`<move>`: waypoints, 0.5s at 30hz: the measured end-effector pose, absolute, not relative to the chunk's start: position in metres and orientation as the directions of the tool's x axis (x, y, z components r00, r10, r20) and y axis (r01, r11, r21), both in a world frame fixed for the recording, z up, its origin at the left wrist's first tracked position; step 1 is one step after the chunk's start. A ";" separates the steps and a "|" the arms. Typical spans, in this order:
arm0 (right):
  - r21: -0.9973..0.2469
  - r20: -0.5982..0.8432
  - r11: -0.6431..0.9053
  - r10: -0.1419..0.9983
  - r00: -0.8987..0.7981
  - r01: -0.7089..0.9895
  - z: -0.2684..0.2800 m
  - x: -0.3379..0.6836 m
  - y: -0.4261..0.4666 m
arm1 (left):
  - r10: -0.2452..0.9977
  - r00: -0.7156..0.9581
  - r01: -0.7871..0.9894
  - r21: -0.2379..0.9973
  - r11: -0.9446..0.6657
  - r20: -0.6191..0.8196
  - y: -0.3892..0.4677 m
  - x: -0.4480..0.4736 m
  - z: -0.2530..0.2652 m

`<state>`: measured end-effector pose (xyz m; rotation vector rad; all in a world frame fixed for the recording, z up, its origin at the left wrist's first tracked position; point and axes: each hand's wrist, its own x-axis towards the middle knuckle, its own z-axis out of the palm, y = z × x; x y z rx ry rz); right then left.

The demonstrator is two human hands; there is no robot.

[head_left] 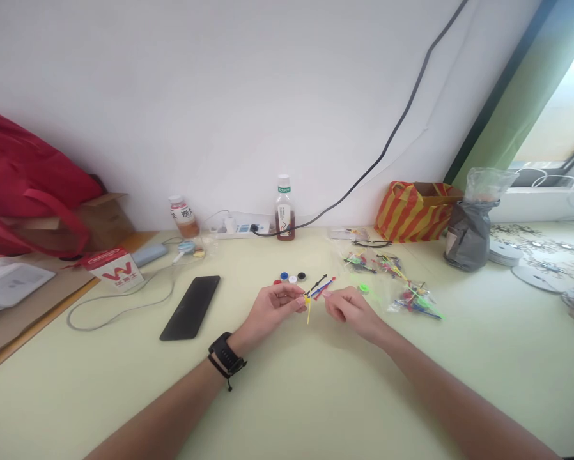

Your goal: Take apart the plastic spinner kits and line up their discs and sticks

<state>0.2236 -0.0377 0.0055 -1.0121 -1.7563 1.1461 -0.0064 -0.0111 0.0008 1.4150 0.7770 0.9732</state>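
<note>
Two-handed close work: pinching a yellow piece [309,311] with the left hand [273,311], at that hand's three o'clock; right hand [355,311] curled, grip impossible to tell. Apparently mid-handling, slim arrows [323,287] at the piece's one o'clock; next likely needing steady left hold, precise right approach.

A pale green table [287,402] stands against a white wall [210,96]. At left, a red bag [32,156] slumps against a cardboard box [105,220], with a small red-and-white carton [118,268] in front. A black phone [190,308] lies flat, near a looping grey cord [119,315]. Along the wall stand a short bottle [184,217], a white power strip [241,229] and a tall bottle [283,207]. A black cable [404,115] climbs from the strip toward the upper right. Farther right, a red-and-yellow striped bag [406,214] sits just beside a grey bag [469,236], near a green curtain [531,89].
</note>
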 end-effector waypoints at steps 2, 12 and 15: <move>-0.924 0.262 0.327 0.920 -0.293 0.200 0.005 0.223 -0.038 | 0.893 0.433 -0.091 0.992 -0.088 0.120 -0.012 -0.006 0.002; -0.937 0.134 0.238 0.921 -0.365 0.255 0.006 0.222 -0.040 | 0.902 0.416 -0.117 0.990 -0.075 0.117 -0.011 -0.006 0.000; -0.940 0.188 0.264 0.929 -0.319 0.215 0.007 0.223 -0.036 | 0.901 0.417 -0.114 0.990 -0.084 0.124 -0.011 -0.006 0.000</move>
